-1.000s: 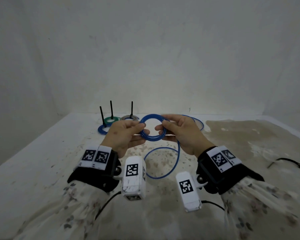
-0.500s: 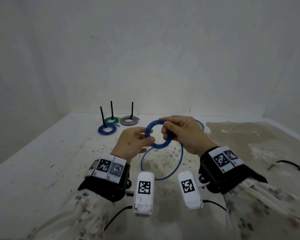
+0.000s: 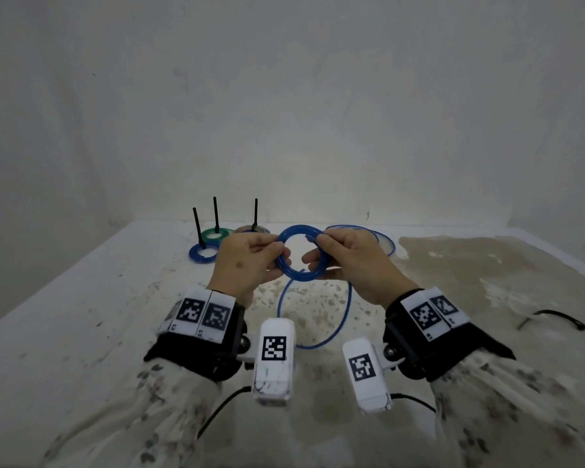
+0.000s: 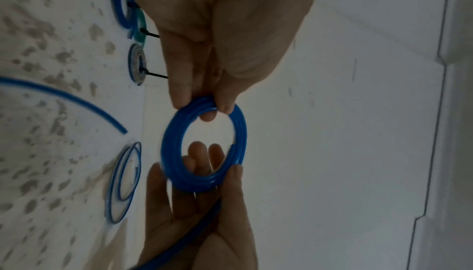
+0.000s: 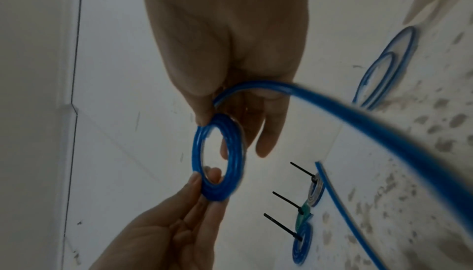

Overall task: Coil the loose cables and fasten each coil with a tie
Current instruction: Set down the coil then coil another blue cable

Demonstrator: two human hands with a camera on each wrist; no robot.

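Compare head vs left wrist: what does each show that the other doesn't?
Head only: both wrist bands, sleeves, and a loose black tie lying at the table's right. Left wrist only: the inner sides of the fingers pinching the coil, and a cut cable end on the table. Both: left hand and right hand holding the blue coil, its slack trailing down, and three tied coils at the back.

Both forearms reach in from the bottom of the head view, in floral sleeves with black wrist straps. The left hand (image 3: 247,261) sits at centre-left, thumb and fingers pinching the blue coil (image 3: 299,278). The right hand (image 3: 352,261) mirrors it at centre-right, its fingers curled round the coil's opposite side.
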